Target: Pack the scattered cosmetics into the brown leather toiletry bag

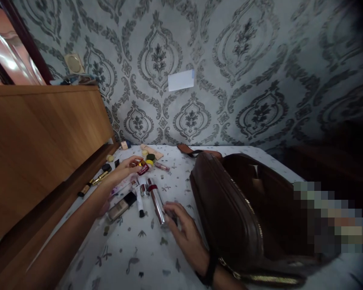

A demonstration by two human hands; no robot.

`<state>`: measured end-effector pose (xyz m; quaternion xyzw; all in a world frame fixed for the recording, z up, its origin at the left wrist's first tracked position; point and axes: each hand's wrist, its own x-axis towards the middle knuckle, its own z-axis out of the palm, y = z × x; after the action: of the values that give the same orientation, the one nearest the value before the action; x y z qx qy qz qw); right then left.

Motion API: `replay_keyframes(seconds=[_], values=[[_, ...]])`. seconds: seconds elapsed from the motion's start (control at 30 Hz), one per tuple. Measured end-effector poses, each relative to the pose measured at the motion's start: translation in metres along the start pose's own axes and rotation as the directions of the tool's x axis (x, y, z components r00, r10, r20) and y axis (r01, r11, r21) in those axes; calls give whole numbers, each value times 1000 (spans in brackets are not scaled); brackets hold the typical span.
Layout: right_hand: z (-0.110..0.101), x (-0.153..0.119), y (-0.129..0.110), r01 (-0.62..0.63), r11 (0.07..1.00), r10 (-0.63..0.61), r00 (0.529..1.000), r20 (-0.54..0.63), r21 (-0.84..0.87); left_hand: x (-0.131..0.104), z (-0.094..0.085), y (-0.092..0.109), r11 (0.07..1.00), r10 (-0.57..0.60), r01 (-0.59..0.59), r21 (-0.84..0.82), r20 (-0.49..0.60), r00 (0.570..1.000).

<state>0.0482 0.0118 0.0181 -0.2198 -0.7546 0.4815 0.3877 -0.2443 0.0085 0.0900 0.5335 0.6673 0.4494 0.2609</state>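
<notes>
My left hand (128, 166) reaches over the cosmetics, its fingers around a small dark red jar (143, 168) with a gold part. My right hand (183, 225), with a black band at the wrist, has its fingertips at the lower end of a silver cylinder (157, 203) with a red ring; the fingers are curved and apart, and I cannot see a firm grip. Left of the cylinder are a white-handled brush (139, 201) and a foundation bottle (119, 207) with a black cap. A pink tube (162, 166) lies beyond the jar.
An open brown bag (226, 209) with gold zips stands on the right of the patterned white cloth (133, 257). Small containers and gold tubes (100, 177) lie along the wooden cabinet (45, 149) at left. The patterned wall rises behind.
</notes>
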Motion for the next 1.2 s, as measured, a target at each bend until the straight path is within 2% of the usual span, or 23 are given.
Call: replay_keyframes(seconds=[0.13, 0.23, 0.33, 0.47, 0.67, 0.93, 1.2], values=[[1, -2, 0, -60, 998, 61, 997, -52, 12, -30, 28, 33, 990, 41, -25, -142, 114, 993], [4, -1, 1, -80, 996, 82, 994, -76, 32, -54, 53, 49, 971, 43, 2, -240, 181, 982], [6, 2, 3, -81, 995, 86, 993, -83, 63, -71, 78, 54, 957, 22, 51, -286, 248, 969], [6, 5, 4, -97, 993, 103, 990, -96, 65, -82, 100, 46, 961, 0, 57, -270, 207, 978], [5, 2, 4, -78, 996, 81, 995, -59, 54, -89, 100, 36, 966, 35, 13, -258, 180, 983], [6, -2, 1, -20, 995, 24, 999, -34, 101, -100, 102, 42, 983, 176, -171, -59, 99, 979], [8, -4, 1, -1, 993, 7, 999, -43, 119, -100, 104, 41, 973, 218, -222, 58, 66, 974]])
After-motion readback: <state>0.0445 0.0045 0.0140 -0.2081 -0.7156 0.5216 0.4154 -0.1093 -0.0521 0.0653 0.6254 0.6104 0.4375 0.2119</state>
